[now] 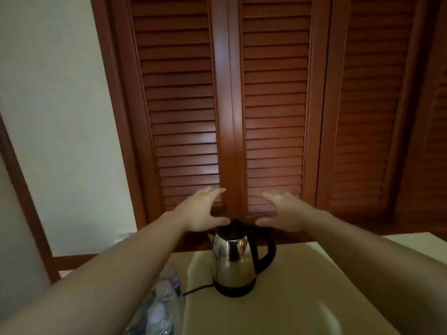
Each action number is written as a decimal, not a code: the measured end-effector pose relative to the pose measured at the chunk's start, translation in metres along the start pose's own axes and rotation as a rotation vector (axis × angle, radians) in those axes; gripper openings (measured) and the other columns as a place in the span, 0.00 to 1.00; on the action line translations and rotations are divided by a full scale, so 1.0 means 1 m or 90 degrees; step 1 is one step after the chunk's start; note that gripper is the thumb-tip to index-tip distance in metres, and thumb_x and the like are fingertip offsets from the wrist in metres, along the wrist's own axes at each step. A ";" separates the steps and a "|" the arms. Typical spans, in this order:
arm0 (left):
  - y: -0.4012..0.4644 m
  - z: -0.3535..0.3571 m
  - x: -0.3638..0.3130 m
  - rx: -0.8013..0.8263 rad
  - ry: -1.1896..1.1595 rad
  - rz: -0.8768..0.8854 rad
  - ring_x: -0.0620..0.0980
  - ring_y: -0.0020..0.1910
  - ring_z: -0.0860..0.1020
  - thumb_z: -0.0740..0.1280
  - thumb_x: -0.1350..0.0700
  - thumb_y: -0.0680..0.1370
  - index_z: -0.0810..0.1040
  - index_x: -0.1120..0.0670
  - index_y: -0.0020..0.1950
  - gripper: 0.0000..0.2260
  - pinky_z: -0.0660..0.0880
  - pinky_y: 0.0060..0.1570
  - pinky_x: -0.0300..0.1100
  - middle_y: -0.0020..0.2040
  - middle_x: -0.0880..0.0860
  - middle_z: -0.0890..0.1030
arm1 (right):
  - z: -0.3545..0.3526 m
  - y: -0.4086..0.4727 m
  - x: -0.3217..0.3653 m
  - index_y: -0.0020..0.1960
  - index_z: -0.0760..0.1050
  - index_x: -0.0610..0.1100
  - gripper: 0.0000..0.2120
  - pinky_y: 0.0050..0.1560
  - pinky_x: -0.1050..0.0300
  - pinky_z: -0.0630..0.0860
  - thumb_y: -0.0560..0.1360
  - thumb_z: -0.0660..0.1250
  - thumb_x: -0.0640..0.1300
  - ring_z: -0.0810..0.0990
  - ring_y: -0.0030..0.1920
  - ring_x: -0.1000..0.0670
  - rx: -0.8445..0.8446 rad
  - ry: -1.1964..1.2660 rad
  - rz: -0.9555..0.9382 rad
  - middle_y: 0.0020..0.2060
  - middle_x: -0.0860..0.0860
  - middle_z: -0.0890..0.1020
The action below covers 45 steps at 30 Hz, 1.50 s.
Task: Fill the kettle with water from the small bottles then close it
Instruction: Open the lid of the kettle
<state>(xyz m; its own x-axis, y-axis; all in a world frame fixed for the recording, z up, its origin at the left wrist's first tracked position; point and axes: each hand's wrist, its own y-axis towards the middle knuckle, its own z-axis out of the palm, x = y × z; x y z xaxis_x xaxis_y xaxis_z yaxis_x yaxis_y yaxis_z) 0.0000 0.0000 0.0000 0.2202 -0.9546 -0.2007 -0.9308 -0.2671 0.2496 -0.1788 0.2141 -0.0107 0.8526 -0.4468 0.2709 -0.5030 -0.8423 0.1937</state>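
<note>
A steel kettle (233, 259) with a black lid, handle and base stands on a cream table (302, 298), its handle to the right. My left hand (202, 211) hovers above the kettle's left side, fingers spread, thumb close to the lid. My right hand (281, 211) hovers above the right side, also spread and holding nothing. Small clear water bottles with white caps (162, 305) lie in plastic wrap at the table's left edge, partly behind my left forearm.
A black power cord (197, 289) runs left from the kettle's base. Dark red louvred wooden doors (229, 105) stand right behind the table. A pale wall (60, 117) is at the left.
</note>
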 end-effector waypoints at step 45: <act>-0.045 0.094 -0.075 0.033 -0.249 0.032 0.38 0.62 0.73 0.84 0.45 0.65 0.73 0.45 0.74 0.41 0.69 0.62 0.36 0.64 0.38 0.77 | 0.046 -0.124 -0.055 0.64 0.79 0.62 0.18 0.56 0.58 0.79 0.76 0.75 0.54 0.80 0.54 0.61 -0.069 0.168 -0.004 0.54 0.65 0.83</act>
<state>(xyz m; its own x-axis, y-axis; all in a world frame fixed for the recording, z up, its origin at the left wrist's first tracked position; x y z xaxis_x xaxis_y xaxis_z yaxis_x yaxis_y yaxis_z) -0.0016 0.0961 -0.0853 0.0557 -0.8410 -0.5381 -0.9533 -0.2051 0.2218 -0.1568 0.3294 -0.0933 0.7966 -0.3355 0.5028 -0.5217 -0.8017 0.2918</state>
